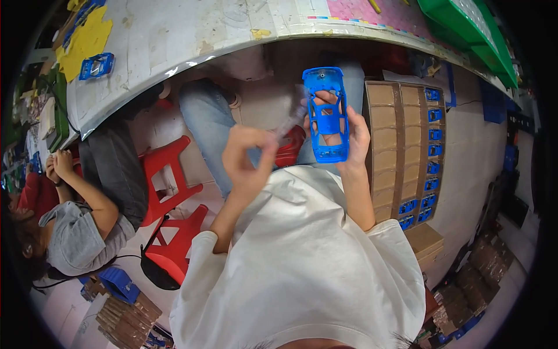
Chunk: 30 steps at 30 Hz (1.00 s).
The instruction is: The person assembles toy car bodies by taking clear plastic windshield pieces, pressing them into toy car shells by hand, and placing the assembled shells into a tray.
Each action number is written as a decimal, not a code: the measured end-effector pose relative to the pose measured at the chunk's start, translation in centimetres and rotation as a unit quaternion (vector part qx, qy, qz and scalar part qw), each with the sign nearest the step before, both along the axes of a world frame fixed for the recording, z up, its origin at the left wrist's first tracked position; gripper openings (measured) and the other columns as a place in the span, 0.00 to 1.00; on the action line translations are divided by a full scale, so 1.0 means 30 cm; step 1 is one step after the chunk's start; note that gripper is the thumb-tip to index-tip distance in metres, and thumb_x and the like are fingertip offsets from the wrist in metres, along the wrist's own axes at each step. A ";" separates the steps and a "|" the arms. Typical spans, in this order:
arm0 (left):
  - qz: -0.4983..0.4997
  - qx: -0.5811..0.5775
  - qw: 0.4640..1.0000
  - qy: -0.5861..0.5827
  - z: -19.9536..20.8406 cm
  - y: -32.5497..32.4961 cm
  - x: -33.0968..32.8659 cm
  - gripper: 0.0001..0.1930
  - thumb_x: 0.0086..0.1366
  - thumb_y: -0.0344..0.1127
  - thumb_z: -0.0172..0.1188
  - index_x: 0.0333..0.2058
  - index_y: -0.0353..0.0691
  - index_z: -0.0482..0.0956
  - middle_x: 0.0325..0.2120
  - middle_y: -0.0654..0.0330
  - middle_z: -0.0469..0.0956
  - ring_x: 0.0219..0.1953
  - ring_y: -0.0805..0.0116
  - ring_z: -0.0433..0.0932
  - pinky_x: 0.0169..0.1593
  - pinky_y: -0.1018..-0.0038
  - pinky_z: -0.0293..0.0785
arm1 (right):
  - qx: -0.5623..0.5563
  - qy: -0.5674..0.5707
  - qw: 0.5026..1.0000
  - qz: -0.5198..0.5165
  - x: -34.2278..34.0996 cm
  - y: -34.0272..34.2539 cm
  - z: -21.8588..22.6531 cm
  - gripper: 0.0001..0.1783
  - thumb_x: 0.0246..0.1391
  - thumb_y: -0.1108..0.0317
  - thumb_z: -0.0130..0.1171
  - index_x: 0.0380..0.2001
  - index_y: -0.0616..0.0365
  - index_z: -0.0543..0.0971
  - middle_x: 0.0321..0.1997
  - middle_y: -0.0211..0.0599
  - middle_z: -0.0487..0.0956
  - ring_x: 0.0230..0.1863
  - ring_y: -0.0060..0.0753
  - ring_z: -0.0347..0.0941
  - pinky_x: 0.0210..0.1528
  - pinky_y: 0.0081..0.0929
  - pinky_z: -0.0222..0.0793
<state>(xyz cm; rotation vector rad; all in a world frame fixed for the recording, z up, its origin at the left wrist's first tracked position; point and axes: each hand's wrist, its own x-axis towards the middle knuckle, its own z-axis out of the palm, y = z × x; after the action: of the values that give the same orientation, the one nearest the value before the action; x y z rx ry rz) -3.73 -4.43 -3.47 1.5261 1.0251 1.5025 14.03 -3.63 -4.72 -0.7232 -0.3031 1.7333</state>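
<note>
My right hand (359, 139) grips a blue plastic toy car body shell (328, 122) by its side, with the fingers partly behind it. The shell is held upright above my lap, and its window openings let the fingers show through. To its left, my left hand (245, 157) is closed in a pinch, thumb and forefinger making a loop. From the fingertips a clear plastic piece (289, 123) reaches toward the shell's left side. Motion blurs that hand and the piece, so its exact shape and whether it touches the shell cannot be made out.
On my right stands a divided cardboard box (397, 145) with several blue car bodies in its compartments. The worktable (192, 35) runs ahead, bearing a green bin (474, 35) and another blue car body (96, 66). Red stools (174, 174) and a seated co-worker (87, 232) are at left.
</note>
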 end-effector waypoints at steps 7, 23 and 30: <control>0.005 0.306 0.875 0.376 0.072 -0.060 0.071 0.11 0.45 0.31 0.58 0.32 0.46 0.79 0.27 0.69 0.72 0.30 0.73 0.68 0.34 0.77 0.62 | 0.041 -0.081 0.994 -0.055 -0.019 -0.004 0.036 0.28 0.55 0.52 0.35 0.50 0.64 0.64 0.49 0.52 0.67 0.36 0.37 0.70 0.37 0.29 0.69; 0.034 0.329 0.861 0.387 0.064 -0.045 0.090 0.14 0.43 0.31 0.57 0.33 0.48 0.80 0.26 0.69 0.73 0.29 0.74 0.67 0.31 0.79 0.62 | 0.095 -0.212 0.967 -0.101 -0.002 -0.013 0.065 0.29 0.54 0.53 0.35 0.52 0.65 0.61 0.50 0.45 0.66 0.40 0.38 0.71 0.42 0.31 0.70; 0.064 0.352 0.847 0.392 0.050 -0.022 0.101 0.14 0.43 0.31 0.57 0.33 0.48 0.80 0.26 0.69 0.73 0.27 0.74 0.66 0.29 0.80 0.60 | 0.095 -0.184 0.976 -0.067 -0.025 -0.025 0.079 0.29 0.54 0.53 0.39 0.52 0.64 0.60 0.48 0.47 0.67 0.41 0.37 0.71 0.43 0.34 0.70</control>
<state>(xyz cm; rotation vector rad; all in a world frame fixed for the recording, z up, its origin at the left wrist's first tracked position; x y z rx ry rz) -0.69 -5.10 -1.97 2.8011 1.0576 1.4248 13.28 -4.37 -2.34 -0.9017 -0.6506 1.4149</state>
